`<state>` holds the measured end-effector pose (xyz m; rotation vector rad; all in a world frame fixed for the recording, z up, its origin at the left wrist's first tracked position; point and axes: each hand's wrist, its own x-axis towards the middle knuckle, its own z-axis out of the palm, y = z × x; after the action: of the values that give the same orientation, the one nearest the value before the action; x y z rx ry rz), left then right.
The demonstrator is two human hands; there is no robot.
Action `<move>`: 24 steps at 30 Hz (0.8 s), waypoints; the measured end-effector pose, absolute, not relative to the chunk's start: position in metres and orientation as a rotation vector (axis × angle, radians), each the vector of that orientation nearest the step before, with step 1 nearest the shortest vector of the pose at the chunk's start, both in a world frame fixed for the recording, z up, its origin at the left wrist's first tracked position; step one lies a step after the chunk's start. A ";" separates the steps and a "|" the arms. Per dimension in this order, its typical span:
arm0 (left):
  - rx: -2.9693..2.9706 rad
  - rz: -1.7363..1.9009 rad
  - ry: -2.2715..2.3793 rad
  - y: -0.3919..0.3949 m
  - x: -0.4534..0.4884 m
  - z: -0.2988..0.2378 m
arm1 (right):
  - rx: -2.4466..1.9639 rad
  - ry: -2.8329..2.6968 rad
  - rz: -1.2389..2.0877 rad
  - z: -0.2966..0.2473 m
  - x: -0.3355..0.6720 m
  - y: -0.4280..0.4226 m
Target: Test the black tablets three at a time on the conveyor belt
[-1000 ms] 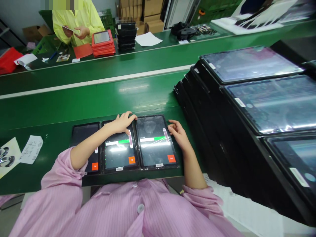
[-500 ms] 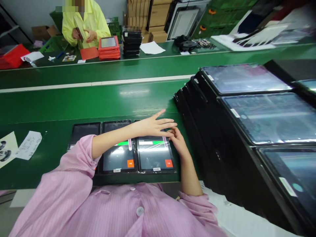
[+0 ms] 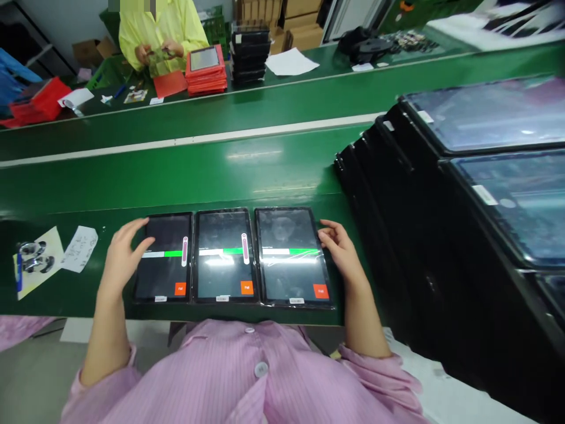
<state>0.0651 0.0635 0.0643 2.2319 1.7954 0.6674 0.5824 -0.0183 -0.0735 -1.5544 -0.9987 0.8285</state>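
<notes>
Three black tablets lie side by side on the green bench, each lit with a white-and-green bar and an orange or red square. At the upper left edge of the left tablet (image 3: pixel 163 271) is my left hand (image 3: pixel 126 253), thumb and fingers apart, with nothing held. The middle tablet (image 3: pixel 225 277) has no hand on it. Beside the right edge of the right tablet (image 3: pixel 293 277) rests my right hand (image 3: pixel 342 250), its fingers loosely curled and apart, holding nothing; whether a fingertip touches the tablet I cannot tell.
Tall stacks of tablets (image 3: pixel 512 212) rise at the right. A handwritten paper slip (image 3: pixel 79 248) and a card with small metal parts (image 3: pixel 39 259) lie left. Across the bench (image 3: pixel 198 171), a person in yellow (image 3: pixel 163 35) works near red-cased tablets (image 3: pixel 206 70) and a black stack (image 3: pixel 250 53).
My left hand has swung from over the right tablet across to the left tablet, uncovering the screens. My right hand stays by the right tablet's edge. The view has shifted.
</notes>
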 end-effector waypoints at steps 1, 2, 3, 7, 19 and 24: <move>1.974 0.643 1.919 0.051 0.039 0.050 | -1.549 -0.983 0.828 -0.071 0.583 -0.020; 1.733 0.630 1.966 0.037 0.018 0.035 | -1.549 -0.976 0.808 -0.067 0.582 -0.022; 1.544 0.618 1.955 0.023 0.001 0.021 | -1.566 -0.989 0.756 -0.061 0.579 -0.026; 1.131 0.763 1.904 -0.016 -0.024 -0.023 | -1.728 -1.401 0.249 -0.022 0.549 -0.051; 1.027 0.920 1.897 -0.022 -0.028 -0.044 | -1.598 -2.175 -0.026 -0.015 0.449 -0.115; 1.829 0.933 2.113 -0.038 0.021 -0.016 | -1.672 -2.125 -0.074 -0.019 0.443 -0.123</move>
<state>0.0208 -0.0377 -0.0155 1.8295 2.1128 0.9327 0.4433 -0.1228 -0.0188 -1.6718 -2.1247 -0.0739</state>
